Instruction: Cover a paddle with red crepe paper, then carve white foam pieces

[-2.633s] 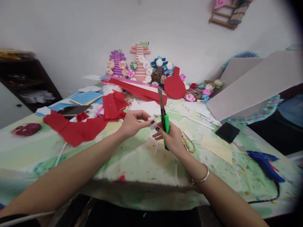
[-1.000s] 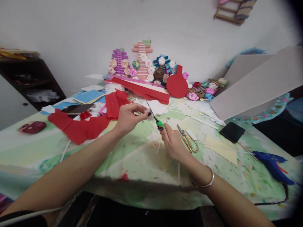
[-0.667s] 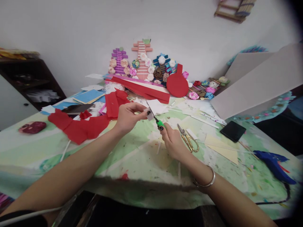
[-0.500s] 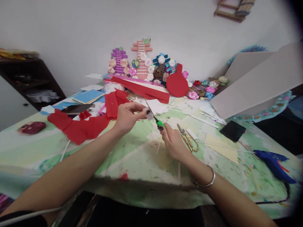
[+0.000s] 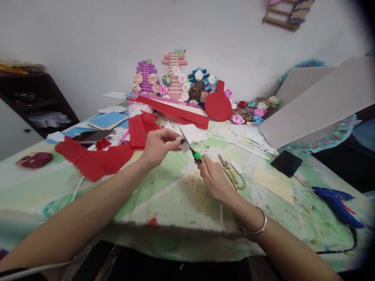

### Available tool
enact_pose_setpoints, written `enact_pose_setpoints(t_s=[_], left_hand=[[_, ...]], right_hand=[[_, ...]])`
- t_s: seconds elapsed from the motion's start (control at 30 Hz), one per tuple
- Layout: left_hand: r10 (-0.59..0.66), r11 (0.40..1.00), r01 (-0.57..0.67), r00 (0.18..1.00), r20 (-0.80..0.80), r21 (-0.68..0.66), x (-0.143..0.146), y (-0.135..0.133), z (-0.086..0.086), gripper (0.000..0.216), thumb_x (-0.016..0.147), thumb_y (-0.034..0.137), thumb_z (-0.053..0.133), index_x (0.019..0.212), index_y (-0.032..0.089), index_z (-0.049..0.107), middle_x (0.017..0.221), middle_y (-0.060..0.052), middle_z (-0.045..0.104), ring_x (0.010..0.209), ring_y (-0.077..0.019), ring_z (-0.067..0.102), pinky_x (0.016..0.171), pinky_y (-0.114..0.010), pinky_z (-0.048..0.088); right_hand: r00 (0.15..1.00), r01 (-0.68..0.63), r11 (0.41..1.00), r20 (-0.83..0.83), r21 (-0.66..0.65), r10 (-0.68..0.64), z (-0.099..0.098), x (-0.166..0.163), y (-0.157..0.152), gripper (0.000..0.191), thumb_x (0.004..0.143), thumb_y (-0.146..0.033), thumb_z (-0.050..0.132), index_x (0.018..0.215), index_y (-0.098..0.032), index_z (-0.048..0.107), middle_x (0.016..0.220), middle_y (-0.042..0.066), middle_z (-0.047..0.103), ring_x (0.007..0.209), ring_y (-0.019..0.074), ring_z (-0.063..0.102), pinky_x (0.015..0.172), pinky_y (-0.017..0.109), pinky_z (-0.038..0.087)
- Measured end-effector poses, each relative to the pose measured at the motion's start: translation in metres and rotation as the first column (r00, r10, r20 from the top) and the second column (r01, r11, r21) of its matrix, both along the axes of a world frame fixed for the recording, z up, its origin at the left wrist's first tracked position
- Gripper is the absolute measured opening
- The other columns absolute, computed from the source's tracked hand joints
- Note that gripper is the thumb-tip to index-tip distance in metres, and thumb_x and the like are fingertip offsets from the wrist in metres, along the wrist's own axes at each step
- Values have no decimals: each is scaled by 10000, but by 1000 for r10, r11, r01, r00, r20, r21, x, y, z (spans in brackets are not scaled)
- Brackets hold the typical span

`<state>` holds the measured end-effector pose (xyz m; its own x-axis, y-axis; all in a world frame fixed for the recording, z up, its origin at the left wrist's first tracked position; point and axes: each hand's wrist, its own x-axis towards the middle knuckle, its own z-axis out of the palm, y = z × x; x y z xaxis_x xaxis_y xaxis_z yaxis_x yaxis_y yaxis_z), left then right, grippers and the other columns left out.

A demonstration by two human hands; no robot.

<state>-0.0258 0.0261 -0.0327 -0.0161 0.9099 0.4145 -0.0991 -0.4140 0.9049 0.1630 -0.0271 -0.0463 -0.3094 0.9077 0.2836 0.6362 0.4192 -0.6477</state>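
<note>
One small white paper piece [image 5: 185,146] is pinched between the thumb and fingertips of the left hand [image 5: 158,146], just left of the green-handled scissors [image 5: 197,156]; the blade slants along the piece's right side, though whether it touches is too small to tell. Curled firmly around the grip of those scissors are the fingers of the right hand [image 5: 213,175], thumb on top. With so little paper showing past the pinch, the likeliest mishap seems a nicked left fingertip, caused by the blade angling inward or the piece slipping. Both hands are raised above the painted tablecloth [image 5: 166,195], so the unsupported paper could also bend instead of cutting cleanly. Just beyond the green-handled scissors lies a white paper sheet [image 5: 193,133], and a dropped piece might be hard to pick out against it. To their right, near the wrist, the gold-handled scissors [image 5: 226,168] could be knocked by a careless sweep. Well to the right of the green-handled scissors rests a blue glue gun [image 5: 336,203]; if hot, which cannot be told, it could burn a straying forearm.
</note>
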Motion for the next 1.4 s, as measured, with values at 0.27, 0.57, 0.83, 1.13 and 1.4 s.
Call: enact_pose_setpoints(t_s=[0.27, 0.57, 0.83, 1.13, 1.4], left_hand=[[-20, 999, 22, 998, -62, 33, 3, -3, 1, 255, 597, 322, 777, 700, 115, 667, 654, -37, 663, 615, -161, 655, 595, -287, 590], [19, 999, -19, 1000, -7, 34, 3, -2, 1, 269, 587, 334, 781, 709, 121, 671, 678, -37, 666, 621, -166, 652, 596, -307, 596], [62, 998, -62, 998, 19, -15, 2, -3, 5, 322, 551, 383, 797, 693, 128, 661, 669, -39, 671, 625, -175, 654, 605, -319, 598], [76, 995, -70, 994, 74, -73, -1, -1, 6, 338, 532, 384, 806, 698, 136, 647, 659, -28, 673, 617, -182, 661, 591, -336, 605], [67, 995, -60, 994, 86, -82, -3, 2, 6, 326, 540, 368, 802, 701, 133, 643, 666, -20, 669, 623, -189, 667, 591, -361, 606]], right_hand=[[1000, 25, 1000, 7, 6, -25, 2, -2, 2, 343, 959, -448, 233, 768, -219, 401, 565, -37, 431, 507, 130, 410, 509, 259, 226], [999, 27, 1000, 31, 11, -27, 3, -1, 0, 367, 957, -465, 216, 758, -219, 402, 561, -32, 432, 510, 137, 420, 508, 260, 233], [999, 19, 1000, 32, 2, -19, 1, -1, 1, 347, 960, -445, 227, 760, -219, 399, 552, -37, 410, 493, 133, 384, 500, 262, 225], [998, 17, 1000, 53, 18, -18, -1, 0, 1, 364, 959, -462, 222, 770, -218, 415, 565, -33, 439, 501, 134, 401, 508, 260, 237], [998, 9, 1000, 59, 19, -10, -2, 0, 2, 346, 962, -439, 229, 789, -219, 431, 563, -34, 432, 502, 136, 401, 507, 264, 233]])
